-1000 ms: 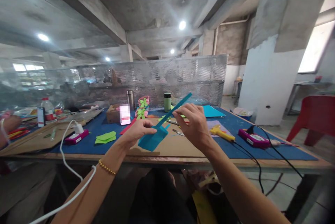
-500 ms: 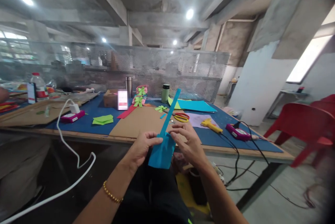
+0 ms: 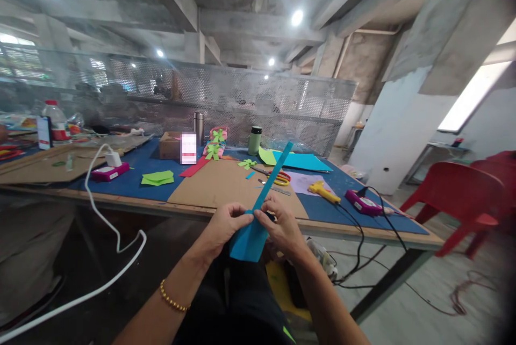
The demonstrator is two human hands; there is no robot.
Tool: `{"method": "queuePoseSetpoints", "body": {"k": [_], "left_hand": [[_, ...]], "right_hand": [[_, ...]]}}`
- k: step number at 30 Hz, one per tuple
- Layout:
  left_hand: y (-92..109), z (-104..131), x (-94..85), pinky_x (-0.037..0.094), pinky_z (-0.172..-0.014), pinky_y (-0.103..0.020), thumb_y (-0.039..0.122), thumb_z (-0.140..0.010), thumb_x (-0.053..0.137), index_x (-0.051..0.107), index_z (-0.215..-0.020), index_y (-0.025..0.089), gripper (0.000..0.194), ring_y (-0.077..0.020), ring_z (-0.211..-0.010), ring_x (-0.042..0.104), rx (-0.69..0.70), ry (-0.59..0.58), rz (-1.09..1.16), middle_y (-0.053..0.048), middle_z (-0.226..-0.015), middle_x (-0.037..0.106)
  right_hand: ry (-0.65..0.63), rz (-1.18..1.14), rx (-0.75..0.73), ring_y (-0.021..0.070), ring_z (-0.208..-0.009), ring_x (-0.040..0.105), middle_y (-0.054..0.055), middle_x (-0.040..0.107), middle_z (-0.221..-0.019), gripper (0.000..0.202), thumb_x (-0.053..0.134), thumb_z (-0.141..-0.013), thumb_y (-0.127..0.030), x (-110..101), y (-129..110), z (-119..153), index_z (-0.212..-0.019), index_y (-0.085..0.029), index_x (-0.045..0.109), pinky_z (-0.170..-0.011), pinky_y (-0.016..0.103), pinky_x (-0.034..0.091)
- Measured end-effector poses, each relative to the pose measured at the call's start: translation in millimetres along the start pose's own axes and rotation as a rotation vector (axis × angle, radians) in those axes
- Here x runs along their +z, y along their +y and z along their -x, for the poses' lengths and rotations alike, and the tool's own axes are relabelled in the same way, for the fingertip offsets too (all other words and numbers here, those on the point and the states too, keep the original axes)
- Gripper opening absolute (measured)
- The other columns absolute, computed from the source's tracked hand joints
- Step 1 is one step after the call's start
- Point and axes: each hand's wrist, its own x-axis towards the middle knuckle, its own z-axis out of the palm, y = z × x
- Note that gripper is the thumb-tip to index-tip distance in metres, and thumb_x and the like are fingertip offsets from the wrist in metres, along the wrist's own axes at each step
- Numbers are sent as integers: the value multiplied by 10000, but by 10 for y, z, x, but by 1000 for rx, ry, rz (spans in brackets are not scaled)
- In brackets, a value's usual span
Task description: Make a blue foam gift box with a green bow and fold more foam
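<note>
Between my two hands, above my lap, is a folded piece of blue paper [image 3: 249, 243] with a long blue strip [image 3: 274, 177] rising from its top and leaning to the right. My left hand [image 3: 229, 225] pinches the paper's upper left edge between thumb and fingers. At the foot of the strip, my right hand [image 3: 280, 224] closes thumb and fingers on the upper right edge. Both thumbs almost meet there. How the strip joins the folded paper is hidden by my fingers.
On the table lie a cardboard sheet [image 3: 217, 186], scissors [image 3: 281, 177], a yellow glue gun [image 3: 323, 191], green paper [image 3: 157, 178] and blue sheets [image 3: 308, 162]. A green bottle [image 3: 255, 142] stands behind. A white cable [image 3: 116, 232] hangs over the left edge; a red chair [image 3: 455, 189] stands right.
My right hand's fingers have closed in on the paper's top edge, nearer my left thumb. The blue strip has tilted further right. The view has shifted slightly.
</note>
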Motion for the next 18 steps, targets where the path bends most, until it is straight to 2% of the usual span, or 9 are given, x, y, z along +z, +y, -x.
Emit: {"method": "queuePoseSetpoints", "body": {"k": [5, 12, 18], "left_hand": [[-52, -32, -8, 378, -577, -226, 389, -604, 794, 605, -659, 139, 319, -106, -617, 478, 9, -20, -10, 22, -629, 569], [-64, -39, -47, 422, -651, -250, 406, -647, 784, 666, -734, 126, 316, -129, -677, 526, 39, -82, -59, -9, -706, 622], [-77, -44, -65, 439, -659, -258, 418, -664, 778, 680, -758, 124, 324, -139, -688, 543, 54, -90, -105, -21, -723, 640]], "right_hand": [[-46, -13, 29, 182, -848, 547, 20, 571, -844, 221, 586, -902, -323, -10, 59, 22, -718, -211, 540, -770, 305, 415], [-88, 5, 132, 177, -755, 546, 5, 575, -736, 272, 547, -927, -408, -43, 83, -6, -753, -202, 587, -699, 296, 397], [-89, 27, 116, 169, -733, 547, 3, 583, -722, 288, 544, -923, -407, -39, 74, -15, -734, -196, 595, -690, 288, 396]]}}
